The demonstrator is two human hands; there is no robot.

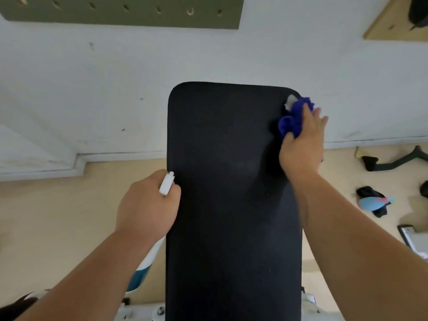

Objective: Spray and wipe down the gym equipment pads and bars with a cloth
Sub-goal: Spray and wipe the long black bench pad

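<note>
A long black bench pad [222, 181] runs from the bottom of the view up to a rounded far end. At the pad's far right corner, my right hand [303, 144] presses a crumpled blue cloth [293, 119] against the edge, fingers spread flat over it. A pale worn patch shows at that corner just above the cloth. My left hand [148, 205] is closed around a white spray bottle [148, 256] with a teal lower part, held at the pad's left edge. The bottle's white nozzle pokes out above my fingers.
A white wall with a skirting board stands behind the bench, carrying a green pegboard [120, 12] at the top. On the beige floor to the right lie a dark green frame part [393, 161], a light blue item [372, 202] and dark objects. White bench frame parts [143, 311] show at the bottom.
</note>
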